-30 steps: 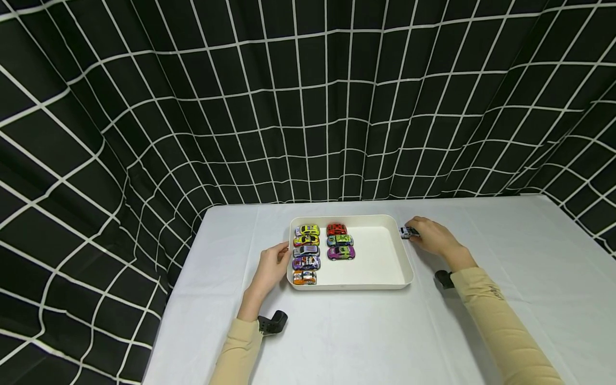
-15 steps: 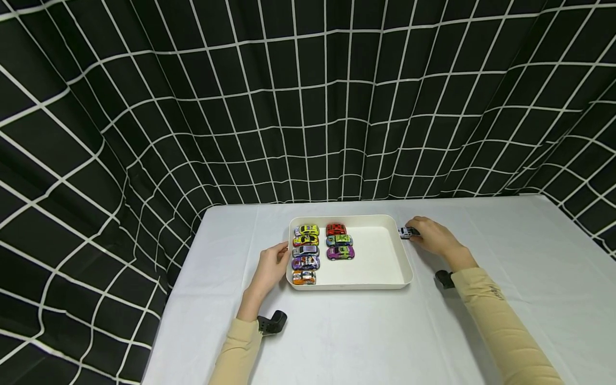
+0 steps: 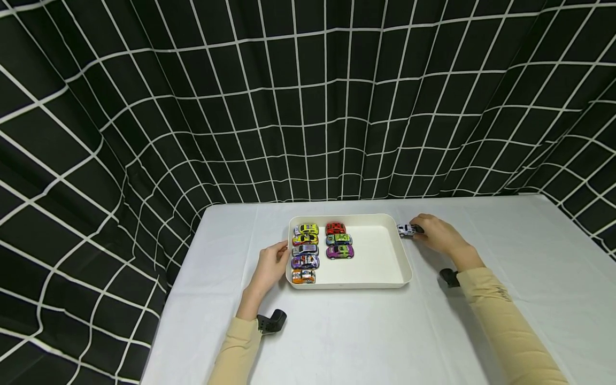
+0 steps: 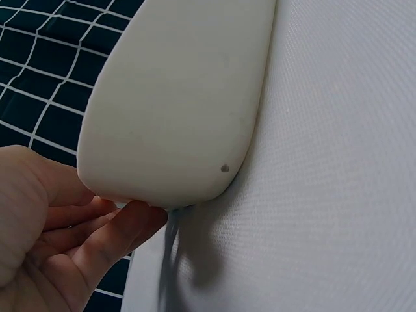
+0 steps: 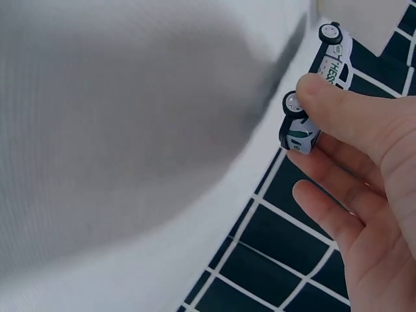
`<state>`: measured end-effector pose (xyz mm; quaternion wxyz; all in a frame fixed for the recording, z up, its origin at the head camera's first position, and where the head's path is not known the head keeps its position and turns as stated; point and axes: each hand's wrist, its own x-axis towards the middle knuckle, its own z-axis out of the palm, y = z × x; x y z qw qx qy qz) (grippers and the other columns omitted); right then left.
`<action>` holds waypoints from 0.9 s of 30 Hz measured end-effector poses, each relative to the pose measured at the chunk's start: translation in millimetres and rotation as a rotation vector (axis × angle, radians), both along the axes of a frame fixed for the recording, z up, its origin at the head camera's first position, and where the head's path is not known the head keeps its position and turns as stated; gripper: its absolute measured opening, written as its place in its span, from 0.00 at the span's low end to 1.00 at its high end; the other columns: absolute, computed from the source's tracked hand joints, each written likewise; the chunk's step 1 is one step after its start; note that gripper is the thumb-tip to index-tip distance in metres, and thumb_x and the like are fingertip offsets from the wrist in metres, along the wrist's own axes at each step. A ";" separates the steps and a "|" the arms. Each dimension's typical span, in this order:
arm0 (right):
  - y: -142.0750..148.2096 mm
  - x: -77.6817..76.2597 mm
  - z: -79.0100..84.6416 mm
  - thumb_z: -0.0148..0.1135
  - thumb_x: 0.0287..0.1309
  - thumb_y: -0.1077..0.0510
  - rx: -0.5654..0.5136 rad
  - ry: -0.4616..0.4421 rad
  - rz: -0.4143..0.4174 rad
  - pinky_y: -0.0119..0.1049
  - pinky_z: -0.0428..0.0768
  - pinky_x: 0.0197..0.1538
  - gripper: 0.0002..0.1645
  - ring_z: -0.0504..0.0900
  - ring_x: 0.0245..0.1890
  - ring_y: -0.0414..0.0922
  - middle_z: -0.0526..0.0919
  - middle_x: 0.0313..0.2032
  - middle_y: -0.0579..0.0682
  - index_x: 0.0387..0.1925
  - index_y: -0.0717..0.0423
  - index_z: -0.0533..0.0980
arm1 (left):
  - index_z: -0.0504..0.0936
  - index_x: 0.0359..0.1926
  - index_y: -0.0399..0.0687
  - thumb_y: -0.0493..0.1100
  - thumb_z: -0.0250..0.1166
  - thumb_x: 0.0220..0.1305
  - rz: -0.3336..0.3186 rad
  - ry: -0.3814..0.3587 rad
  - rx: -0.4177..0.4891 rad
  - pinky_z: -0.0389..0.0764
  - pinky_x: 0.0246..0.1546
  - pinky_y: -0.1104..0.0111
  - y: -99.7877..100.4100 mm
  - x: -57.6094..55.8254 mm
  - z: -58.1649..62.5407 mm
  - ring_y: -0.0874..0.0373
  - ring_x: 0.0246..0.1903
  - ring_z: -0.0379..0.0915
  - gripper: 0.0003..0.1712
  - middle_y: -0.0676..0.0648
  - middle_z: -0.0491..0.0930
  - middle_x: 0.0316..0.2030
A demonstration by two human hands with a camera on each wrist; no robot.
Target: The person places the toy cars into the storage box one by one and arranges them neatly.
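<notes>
In the head view, my right hand pinches a small white toy car just off the right wall of a shallow white tray. The right wrist view shows my thumb across the side of the toy car, near one black-tired wheel, with fingers behind it. Dark lettering marks its door. My left hand rests its fingertips against the tray's left end. Seen from the left wrist, the fingers are loosely bent at the corner of the tray, below its wall.
Inside the tray, several toy cars stand in a left column, an orange one nearest me. A second column holds a red, a blue-green and a purple car. White cloth covers the table; a black gridded curtain hangs behind.
My right hand has shifted slightly to the right, and more of the white toy car shows past its fingers. The left hand stays at the tray's end.
</notes>
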<state>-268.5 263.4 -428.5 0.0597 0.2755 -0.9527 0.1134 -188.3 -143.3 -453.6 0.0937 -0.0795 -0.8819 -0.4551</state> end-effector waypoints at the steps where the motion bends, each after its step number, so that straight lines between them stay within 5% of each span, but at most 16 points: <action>1: 0.5 0.2 1.6 0.66 0.47 0.71 -0.001 0.001 0.000 0.53 0.77 0.45 0.16 0.78 0.41 0.59 0.79 0.38 0.61 0.40 0.70 0.76 | 0.74 0.51 0.24 0.32 0.56 0.63 0.000 0.000 0.002 0.81 0.41 0.61 0.0 -0.1 0.1 0.46 0.38 0.79 0.17 0.32 0.80 0.40; 27: -1.9 18.3 30.8 0.67 0.44 0.72 -0.019 0.059 0.044 0.51 0.78 0.41 0.14 0.78 0.38 0.56 0.80 0.35 0.59 0.38 0.69 0.77 | 0.74 0.51 0.24 0.32 0.57 0.63 0.004 -0.003 -0.001 0.81 0.40 0.61 -0.2 1.2 0.5 0.46 0.37 0.79 0.17 0.33 0.80 0.39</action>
